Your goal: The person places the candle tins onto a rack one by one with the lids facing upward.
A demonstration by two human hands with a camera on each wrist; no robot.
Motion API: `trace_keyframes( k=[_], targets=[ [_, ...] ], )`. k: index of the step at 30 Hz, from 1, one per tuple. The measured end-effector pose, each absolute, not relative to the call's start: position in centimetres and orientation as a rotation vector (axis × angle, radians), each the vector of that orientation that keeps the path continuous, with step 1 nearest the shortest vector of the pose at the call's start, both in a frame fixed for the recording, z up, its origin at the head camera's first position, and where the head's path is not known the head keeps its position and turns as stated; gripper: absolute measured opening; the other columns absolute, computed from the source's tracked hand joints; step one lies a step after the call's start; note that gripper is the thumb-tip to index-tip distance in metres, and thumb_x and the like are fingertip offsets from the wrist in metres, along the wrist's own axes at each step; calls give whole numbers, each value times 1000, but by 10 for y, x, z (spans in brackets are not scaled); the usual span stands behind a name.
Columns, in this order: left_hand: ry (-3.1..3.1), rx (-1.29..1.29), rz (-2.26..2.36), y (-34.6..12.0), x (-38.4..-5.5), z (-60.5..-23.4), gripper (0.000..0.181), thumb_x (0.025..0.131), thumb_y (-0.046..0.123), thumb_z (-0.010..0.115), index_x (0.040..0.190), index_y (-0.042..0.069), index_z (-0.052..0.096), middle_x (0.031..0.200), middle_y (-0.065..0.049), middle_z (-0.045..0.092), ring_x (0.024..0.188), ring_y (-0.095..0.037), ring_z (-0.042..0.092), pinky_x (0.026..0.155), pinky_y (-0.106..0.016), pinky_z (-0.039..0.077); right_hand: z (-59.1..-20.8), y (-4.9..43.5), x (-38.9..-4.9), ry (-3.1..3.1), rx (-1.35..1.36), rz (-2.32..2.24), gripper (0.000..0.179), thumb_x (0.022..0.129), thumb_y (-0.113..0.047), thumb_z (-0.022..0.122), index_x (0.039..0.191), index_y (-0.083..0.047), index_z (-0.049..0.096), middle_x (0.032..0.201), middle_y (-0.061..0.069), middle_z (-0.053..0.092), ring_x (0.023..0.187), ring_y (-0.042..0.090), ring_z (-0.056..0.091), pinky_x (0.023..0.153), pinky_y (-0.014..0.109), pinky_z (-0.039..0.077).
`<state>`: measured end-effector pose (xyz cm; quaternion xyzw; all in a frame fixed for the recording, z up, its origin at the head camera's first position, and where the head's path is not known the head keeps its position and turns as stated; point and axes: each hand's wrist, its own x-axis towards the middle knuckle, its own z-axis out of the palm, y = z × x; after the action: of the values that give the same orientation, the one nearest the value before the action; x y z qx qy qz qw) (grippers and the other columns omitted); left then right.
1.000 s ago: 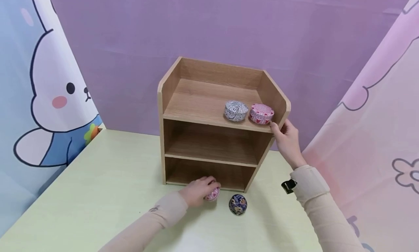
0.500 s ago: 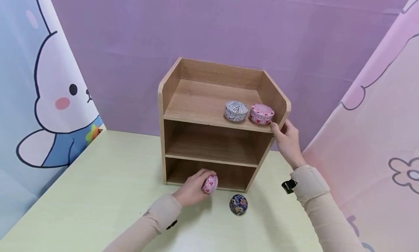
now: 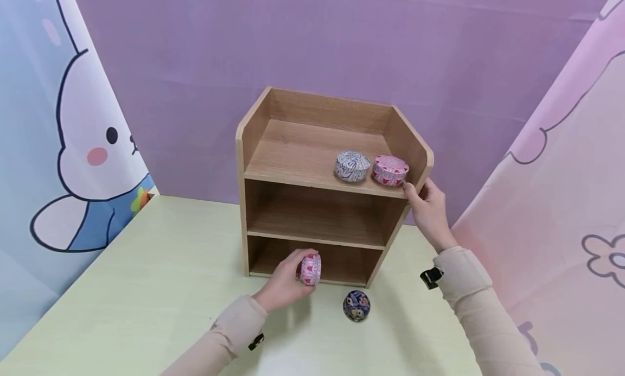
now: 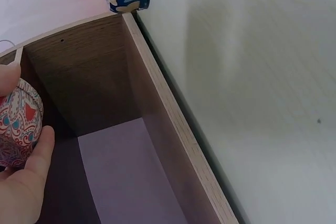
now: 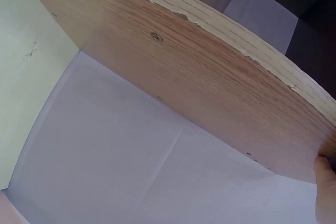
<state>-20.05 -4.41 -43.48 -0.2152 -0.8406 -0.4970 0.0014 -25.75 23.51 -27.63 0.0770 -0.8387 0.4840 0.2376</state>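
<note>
My left hand (image 3: 285, 282) grips a small round pink patterned tin (image 3: 310, 269), tipped on its side, in front of the bottom compartment of a wooden shelf (image 3: 312, 239). The left wrist view shows the same tin (image 4: 20, 124) between thumb and fingers, with red hearts and swirls. My right hand (image 3: 429, 213) holds the shelf's right side panel near the top board; in the right wrist view only part of that hand (image 5: 326, 190) shows at the panel's edge. A dark blue patterned tin (image 3: 356, 305) stands on the table right of my left hand.
On the top board, a grey-white patterned tin (image 3: 352, 166) sits beside a pink heart tin (image 3: 390, 170), near the right panel. The pale table (image 3: 185, 273) spreads around the shelf. Purple cloth (image 3: 322, 39) hangs behind, with printed curtains at both sides.
My left hand has lifted the pink tin off the table, moved it slightly left and up, and turned it on its side. The right hand stays in place.
</note>
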Motion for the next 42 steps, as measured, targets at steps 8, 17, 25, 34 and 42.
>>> trace_keyframes(
  k=[8,17,25,34,42],
  targets=[
    [-2576,-621,-1666,-46,-198,-433,72,68,4,76,130,16,42,123,-6,48,103,-22,52,80,-29,52,-277,236,-257,-2311,209,1329,36,92,-28,48,120,-4,54,98,12,61,78,-3,56,66,12,48],
    [-2490,-463,-1974,-46,-198,-434,75,67,4,77,131,20,39,121,-13,47,100,-25,53,78,-30,53,-276,236,-257,-2310,205,1324,37,92,-28,48,120,-5,54,103,16,62,79,-4,56,66,11,48],
    [-2418,-366,-2129,-48,-200,-434,75,67,5,77,131,14,39,123,-15,48,109,-29,51,87,-37,50,-276,235,-257,-2321,201,1308,37,92,-29,48,120,-5,54,100,13,61,79,-3,56,66,11,48],
    [-2425,-437,-2131,-48,-199,-436,72,67,10,78,129,15,42,123,-14,50,110,-28,52,90,-37,48,-276,236,-259,-2312,201,1305,35,92,-27,49,117,-4,56,92,4,62,77,-3,56,65,11,48],
    [-2379,-411,-2194,-48,-197,-432,73,67,7,77,130,7,41,123,-16,49,111,-28,52,90,-33,49,-273,234,-257,-2314,200,1307,33,92,-23,49,114,-1,56,82,-11,57,75,-4,55,64,11,47]
  ],
)
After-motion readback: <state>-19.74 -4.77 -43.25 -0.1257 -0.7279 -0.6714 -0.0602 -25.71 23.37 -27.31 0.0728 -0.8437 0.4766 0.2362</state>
